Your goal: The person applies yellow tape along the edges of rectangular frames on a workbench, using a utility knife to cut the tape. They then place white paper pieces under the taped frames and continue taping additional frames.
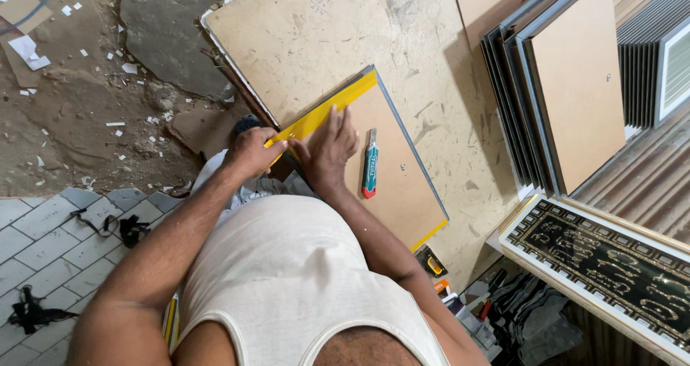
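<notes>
A picture frame lies face down on a brown work board [323, 28], its hardboard back [399, 186] up. Yellow tape [327, 111] runs along the frame's upper left edge. My left hand [251, 150] pinches the near end of that tape at the frame's corner. My right hand [329, 147] lies flat, fingers spread, pressing the tape and backing down. A green and red utility knife [369, 166] rests on the backing just right of my right hand, untouched.
Several framed boards [568, 86] lean in a stack at the right. An ornate black and gold frame [611, 265] lies at lower right. A yellow tool [433, 264] and clutter sit below the board. Paper scraps litter the dirt floor [79, 107]; tiles [50, 244] at lower left.
</notes>
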A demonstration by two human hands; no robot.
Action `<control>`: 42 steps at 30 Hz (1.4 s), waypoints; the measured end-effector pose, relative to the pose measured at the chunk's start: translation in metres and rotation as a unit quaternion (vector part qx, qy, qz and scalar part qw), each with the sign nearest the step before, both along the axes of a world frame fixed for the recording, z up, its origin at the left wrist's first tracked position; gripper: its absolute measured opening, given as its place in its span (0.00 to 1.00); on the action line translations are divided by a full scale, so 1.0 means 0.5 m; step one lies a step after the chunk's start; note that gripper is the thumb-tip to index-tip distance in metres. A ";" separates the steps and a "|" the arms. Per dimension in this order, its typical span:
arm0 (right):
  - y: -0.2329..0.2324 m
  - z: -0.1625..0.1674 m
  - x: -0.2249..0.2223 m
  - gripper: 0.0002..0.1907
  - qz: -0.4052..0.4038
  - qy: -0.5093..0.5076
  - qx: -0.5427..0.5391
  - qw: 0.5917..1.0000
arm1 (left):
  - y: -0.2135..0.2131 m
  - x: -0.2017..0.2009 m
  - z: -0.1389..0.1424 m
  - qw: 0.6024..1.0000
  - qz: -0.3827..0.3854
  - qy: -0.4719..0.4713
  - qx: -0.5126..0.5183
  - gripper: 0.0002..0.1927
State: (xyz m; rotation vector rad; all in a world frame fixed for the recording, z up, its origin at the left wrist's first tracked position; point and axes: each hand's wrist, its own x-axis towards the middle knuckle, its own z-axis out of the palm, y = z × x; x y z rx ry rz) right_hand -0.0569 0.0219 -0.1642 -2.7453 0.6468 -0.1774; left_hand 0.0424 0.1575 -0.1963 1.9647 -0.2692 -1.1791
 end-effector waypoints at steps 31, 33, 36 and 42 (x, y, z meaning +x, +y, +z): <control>-0.013 0.024 -0.101 0.14 0.177 0.174 0.083 0.965 | 0.028 -0.005 0.004 0.999 -0.002 -0.017 -0.043 0.19; -0.007 0.022 -0.089 0.14 0.172 0.173 0.081 0.966 | 0.028 -0.006 0.004 0.999 0.000 -0.016 -0.045 0.18; -0.001 0.022 -0.072 0.14 0.170 0.210 0.063 0.961 | 0.028 -0.006 0.005 0.999 0.003 -0.019 -0.046 0.18; -0.030 0.056 -0.107 0.15 0.154 0.237 0.060 0.957 | 0.033 0.008 0.002 0.999 -0.047 -0.007 -0.016 0.18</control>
